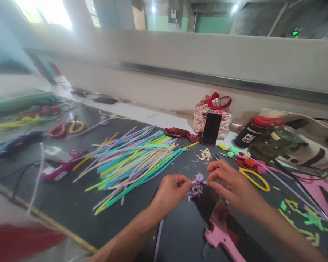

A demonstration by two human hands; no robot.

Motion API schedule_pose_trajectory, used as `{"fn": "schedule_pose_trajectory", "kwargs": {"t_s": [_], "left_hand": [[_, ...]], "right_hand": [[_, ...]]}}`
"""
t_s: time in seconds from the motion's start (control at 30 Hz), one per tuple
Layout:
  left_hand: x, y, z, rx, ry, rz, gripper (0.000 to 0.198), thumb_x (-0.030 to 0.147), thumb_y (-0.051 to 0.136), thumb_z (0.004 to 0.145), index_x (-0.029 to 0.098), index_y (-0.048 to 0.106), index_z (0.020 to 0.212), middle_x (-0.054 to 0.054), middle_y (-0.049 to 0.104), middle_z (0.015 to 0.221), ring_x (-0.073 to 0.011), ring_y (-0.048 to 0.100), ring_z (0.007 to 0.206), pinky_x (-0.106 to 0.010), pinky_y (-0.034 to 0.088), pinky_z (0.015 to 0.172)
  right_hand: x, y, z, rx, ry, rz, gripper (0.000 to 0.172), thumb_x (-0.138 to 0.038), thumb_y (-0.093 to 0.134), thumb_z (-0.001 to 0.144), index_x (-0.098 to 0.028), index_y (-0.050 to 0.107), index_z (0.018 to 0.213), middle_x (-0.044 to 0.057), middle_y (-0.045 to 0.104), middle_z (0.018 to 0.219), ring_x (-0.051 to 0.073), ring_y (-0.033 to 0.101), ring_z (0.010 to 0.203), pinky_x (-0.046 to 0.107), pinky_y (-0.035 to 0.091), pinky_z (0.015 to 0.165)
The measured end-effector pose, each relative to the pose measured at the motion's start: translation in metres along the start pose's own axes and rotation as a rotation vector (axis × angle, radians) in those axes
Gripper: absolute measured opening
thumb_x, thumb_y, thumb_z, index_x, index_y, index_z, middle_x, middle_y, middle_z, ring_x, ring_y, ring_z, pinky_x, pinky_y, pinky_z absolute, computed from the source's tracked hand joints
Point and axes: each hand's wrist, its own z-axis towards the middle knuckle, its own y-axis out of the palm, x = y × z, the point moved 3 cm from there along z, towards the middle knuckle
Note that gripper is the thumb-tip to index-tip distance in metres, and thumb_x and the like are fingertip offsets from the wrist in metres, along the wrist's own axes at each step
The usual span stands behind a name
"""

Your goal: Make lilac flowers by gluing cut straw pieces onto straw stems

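My left hand [171,193] is closed in a pinch at the left side of a small lilac flower-like piece [199,177]. From the other side my right hand [229,183] pinches a short lilac strip [205,183] close to that piece, its upper fingers curled. Whether the strip and the piece are joined I cannot tell. Just below the fingertips lies a pile of short lilac cuttings [194,192]. A pink glue gun [221,233] lies under my right forearm, its front end in shadow. One long lilac strip [158,238] rests beside my left forearm.
Long pastel strips [136,160] spread over the dark table at left, near a purple glue gun [61,169]. Beige cuttings [205,154], a propped phone [211,129], yellow-handled scissors [255,180], a black bottle [251,133] and green-yellow scraps [306,216] lie behind and right.
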Motion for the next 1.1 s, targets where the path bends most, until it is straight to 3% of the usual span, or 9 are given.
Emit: {"fn": "schedule_pose_trajectory", "kwargs": {"t_s": [0.17, 0.43, 0.7, 1.1], "left_hand": [[0.007, -0.002, -0.003, 0.065, 0.088, 0.168, 0.026, 0.030, 0.049, 0.073, 0.015, 0.065, 0.060, 0.003, 0.050, 0.048, -0.0089, 0.042, 0.049, -0.019, 0.029, 0.048], [0.009, 0.000, -0.007, 0.060, 0.153, 0.300, 0.026, 0.026, 0.045, 0.074, 0.017, 0.065, 0.060, 0.002, 0.057, 0.055, -0.0100, 0.047, 0.055, -0.019, 0.031, 0.053], [0.010, 0.000, -0.008, 0.036, 0.157, 0.301, 0.027, 0.026, 0.044, 0.075, 0.017, 0.065, 0.061, 0.001, 0.058, 0.056, -0.0103, 0.046, 0.054, -0.019, 0.030, 0.053], [0.010, 0.001, -0.008, 0.043, 0.197, 0.328, 0.027, 0.025, 0.046, 0.076, 0.018, 0.069, 0.064, 0.000, 0.062, 0.057, -0.0108, 0.049, 0.054, -0.019, 0.031, 0.053]], "right_hand": [[-0.003, 0.010, 0.001, 0.009, -0.008, 0.037, 0.010, -0.016, 0.051, 0.080, -0.021, 0.056, 0.073, 0.004, 0.054, 0.095, 0.017, 0.055, 0.089, 0.031, 0.043, 0.078], [-0.005, 0.019, 0.001, -0.006, -0.007, 0.001, 0.011, -0.014, 0.051, 0.080, -0.021, 0.059, 0.075, 0.005, 0.053, 0.098, 0.018, 0.054, 0.092, 0.032, 0.044, 0.079], [-0.004, 0.018, 0.001, 0.060, -0.027, -0.077, 0.010, -0.017, 0.052, 0.080, -0.020, 0.059, 0.073, 0.005, 0.055, 0.094, 0.018, 0.055, 0.088, 0.032, 0.044, 0.075], [0.000, 0.018, 0.002, 0.056, -0.031, -0.207, 0.013, -0.018, 0.052, 0.080, -0.020, 0.061, 0.071, 0.005, 0.060, 0.091, 0.018, 0.057, 0.081, 0.033, 0.042, 0.071]]}}
